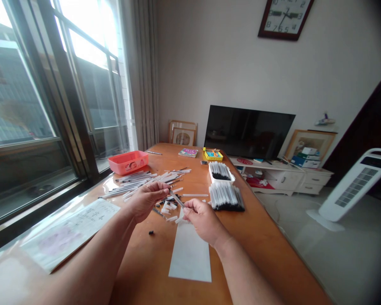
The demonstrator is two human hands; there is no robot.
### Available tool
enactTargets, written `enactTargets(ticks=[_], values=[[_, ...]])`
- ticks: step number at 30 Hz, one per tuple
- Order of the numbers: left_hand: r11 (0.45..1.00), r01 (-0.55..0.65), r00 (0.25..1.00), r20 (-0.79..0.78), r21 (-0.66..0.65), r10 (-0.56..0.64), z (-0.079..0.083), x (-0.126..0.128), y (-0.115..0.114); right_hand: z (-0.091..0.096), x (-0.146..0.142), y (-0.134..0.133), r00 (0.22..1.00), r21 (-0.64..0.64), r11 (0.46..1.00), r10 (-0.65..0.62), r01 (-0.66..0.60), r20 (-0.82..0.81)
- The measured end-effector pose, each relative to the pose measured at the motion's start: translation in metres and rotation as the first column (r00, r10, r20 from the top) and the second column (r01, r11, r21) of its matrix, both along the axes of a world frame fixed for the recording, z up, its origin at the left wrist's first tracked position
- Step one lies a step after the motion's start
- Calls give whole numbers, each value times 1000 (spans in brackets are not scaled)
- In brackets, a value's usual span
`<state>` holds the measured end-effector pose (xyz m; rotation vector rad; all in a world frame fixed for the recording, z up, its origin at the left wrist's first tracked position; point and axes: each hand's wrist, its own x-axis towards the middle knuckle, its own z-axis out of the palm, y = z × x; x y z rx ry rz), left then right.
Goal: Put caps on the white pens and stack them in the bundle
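A pen (177,198) with a translucent barrel is stretched slantwise between my two hands above the table. My left hand (150,199) pinches its dark far end. The near end of the barrel sits between the thumb and fingers of my right hand (203,218). Below them lie several short white caps (167,207) and small black pieces. One black cap (151,232) rests apart, nearer to me. A white sheet of paper (190,254) lies under my right hand. Beyond my left hand spreads a loose heap of pen parts (133,181).
To the right, bundled pens (226,197) lie before a white box (231,179) filled with more. A red plastic basket (128,162) stands back left, a yellow box (213,154) at the far end. A writing booklet (73,233) lies left, beside the window.
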<state>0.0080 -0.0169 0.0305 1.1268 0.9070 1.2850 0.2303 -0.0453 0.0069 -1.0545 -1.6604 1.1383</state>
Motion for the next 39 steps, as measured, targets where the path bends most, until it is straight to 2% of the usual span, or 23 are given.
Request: enactTargets(ticks=[5, 12, 16, 20, 25, 32, 35, 39], values=[[1000, 12, 1000, 15, -11, -12, 5, -1, -3, 10, 0, -5, 988, -168, 984, 42, -67, -151], [999, -35, 996, 87, -12, 36, 7, 0, -5, 9, -2, -4, 985, -151, 986, 40, -65, -166], [997, -80, 997, -17, 19, 80, 2, 3, -3, 7, -3, -4, 991, -129, 990, 35, -52, -130], [997, -25, 995, -91, 76, 31, 0, 2, -2, 8, -3, -5, 991, -130, 990, 37, -54, -129], [997, 64, 997, -36, 33, -63, 3, -1, -3, 11, -3, -7, 982, -195, 977, 52, -88, -183], [998, -58, 993, -106, 3, 58, -2, 3, -3, 11, -4, -7, 982, -200, 976, 50, -86, -183], [999, -36, 993, -108, 19, 38, -2, 3, -2, 11, -4, -6, 983, -199, 977, 45, -80, -175], [999, 33, 999, -27, -8, -33, 2, 2, -3, 10, -4, -6, 983, -215, 973, 40, -79, -182]])
